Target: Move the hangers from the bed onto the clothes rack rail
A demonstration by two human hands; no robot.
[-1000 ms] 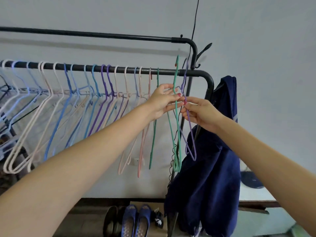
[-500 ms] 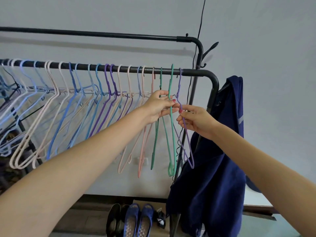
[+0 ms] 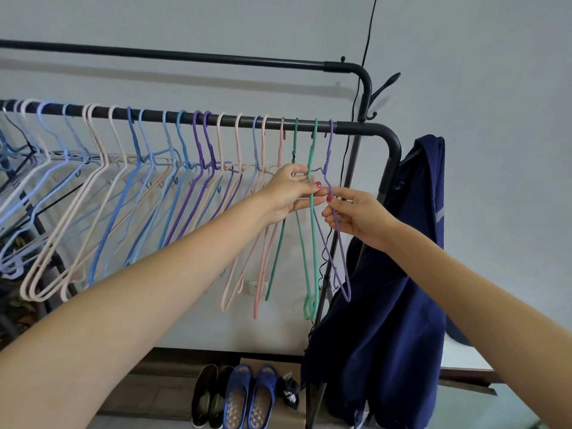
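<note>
Several pastel hangers hang in a row on the black clothes rack rail (image 3: 235,119). At the rail's right end hang a green hanger (image 3: 314,236) and a purple hanger (image 3: 340,258), both hooked over the rail. My left hand (image 3: 288,193) pinches the green hanger just below its neck. My right hand (image 3: 356,216) pinches the purple hanger's shoulder wire, close beside the left hand. The bed is out of view.
A second black rail (image 3: 185,56) runs higher up behind. A dark blue jacket (image 3: 399,289) hangs on the rack's right post. Shoes (image 3: 247,397) sit on the floor under the rack. A black cable (image 3: 368,41) runs down the wall.
The green and purple hangers came down from above the rail and now hang hooked on it. Both hands dropped slightly with them and still hold them.
</note>
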